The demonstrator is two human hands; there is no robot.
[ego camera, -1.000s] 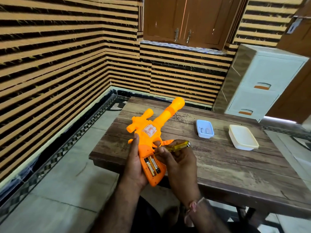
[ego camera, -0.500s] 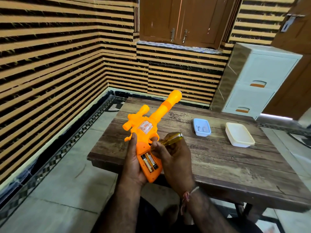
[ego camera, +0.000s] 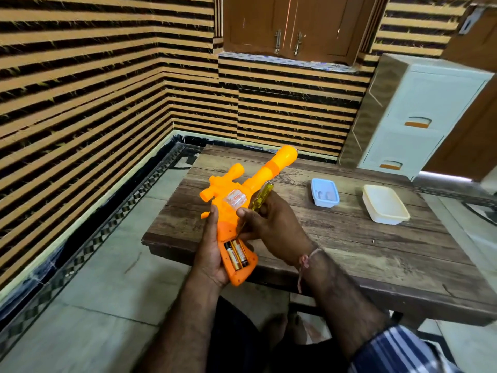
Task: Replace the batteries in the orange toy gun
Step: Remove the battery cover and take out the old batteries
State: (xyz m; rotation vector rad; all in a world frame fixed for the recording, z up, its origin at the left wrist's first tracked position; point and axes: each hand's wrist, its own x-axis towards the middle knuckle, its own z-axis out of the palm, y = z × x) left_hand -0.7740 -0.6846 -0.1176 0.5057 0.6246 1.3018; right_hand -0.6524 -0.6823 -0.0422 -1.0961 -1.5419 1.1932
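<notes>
My left hand [ego camera: 212, 254] grips the orange toy gun [ego camera: 236, 208] compartment-up, exposing the batteries [ego camera: 236, 255]. My right hand [ego camera: 269, 224] grasps the screwdriver [ego camera: 262, 196], tip angled to pry them.

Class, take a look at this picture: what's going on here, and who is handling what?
A person seated at a wooden table is working on an orange toy gun. The left hand holds the gun by its stock, where the battery compartment lies open with two batteries inside. The right hand holds a yellow-handled screwdriver, its tip at the top of the batteries. A small blue tray and a white container sit farther along the table.
</notes>
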